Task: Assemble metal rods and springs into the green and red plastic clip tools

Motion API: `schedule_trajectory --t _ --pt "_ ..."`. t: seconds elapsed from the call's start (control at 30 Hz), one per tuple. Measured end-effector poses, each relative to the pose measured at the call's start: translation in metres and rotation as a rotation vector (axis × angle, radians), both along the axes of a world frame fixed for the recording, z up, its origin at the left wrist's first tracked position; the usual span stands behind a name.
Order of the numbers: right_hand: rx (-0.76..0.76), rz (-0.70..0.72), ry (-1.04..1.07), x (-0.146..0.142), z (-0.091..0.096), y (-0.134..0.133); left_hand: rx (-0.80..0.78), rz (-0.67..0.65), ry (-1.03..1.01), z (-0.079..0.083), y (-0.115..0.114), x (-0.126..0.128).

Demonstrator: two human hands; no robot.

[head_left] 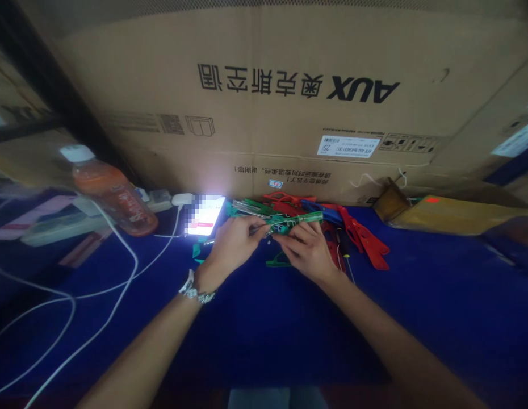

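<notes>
Both hands meet over the blue tabletop, close to the cardboard box. My right hand (pixel 309 250) is closed round a long green plastic piece (pixel 309 217) with thin metal-looking parts along it. At the piece's left end, my left hand (pixel 236 241) is closed in a pinch; whether its fingertips hold the piece itself or a small part on it is too blurred to tell. Under my right hand lies another green plastic piece (pixel 277 261). Behind the hands are several thin metal rods (pixel 249 208), red plastic pieces (pixel 364 236) and a blue plastic piece (pixel 326 211).
A large cardboard box (pixel 264 125) walls off the back of the blue tabletop (pixel 264 329). To the left are a lit phone (pixel 208 215), a drink bottle (pixel 113 196) and white cables (pixel 130 258). A screwdriver (pixel 344 250) and a yellow package (pixel 438 215) lie right.
</notes>
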State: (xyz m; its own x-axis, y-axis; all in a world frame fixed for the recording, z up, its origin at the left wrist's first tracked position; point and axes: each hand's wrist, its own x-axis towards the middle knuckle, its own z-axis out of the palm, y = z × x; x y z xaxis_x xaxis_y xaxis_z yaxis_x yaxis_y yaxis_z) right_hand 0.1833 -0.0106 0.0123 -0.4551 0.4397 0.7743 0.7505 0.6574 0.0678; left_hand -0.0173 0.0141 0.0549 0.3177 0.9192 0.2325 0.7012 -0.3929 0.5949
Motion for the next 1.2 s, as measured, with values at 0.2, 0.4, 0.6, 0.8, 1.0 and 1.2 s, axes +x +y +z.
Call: schedule_trajectory --t 0.2,0.4,0.6,0.8,1.0,1.2 --pt "-0.050 0.051 -0.023 0.009 -0.003 -0.001 -0.018 -0.004 -0.014 -0.002 0.001 0.000" --pt "-0.079 0.094 -0.050 0.008 0.002 -0.001 -0.019 0.013 0.006 -0.003 0.001 0.001" --pt "-0.082 -0.001 -0.034 0.004 0.000 -0.005 -0.011 -0.001 0.008 -0.002 0.000 0.000" --pt "-0.105 -0.071 -0.011 -0.004 -0.002 -0.006 -0.030 -0.004 0.005 0.000 0.000 0.000" --pt "-0.125 -0.098 -0.017 -0.006 0.001 -0.004 -0.025 0.002 0.031 0.000 0.000 0.000" --pt "-0.147 -0.113 -0.037 -0.001 0.003 -0.006 -0.010 -0.008 0.022 0.002 0.000 -0.002"
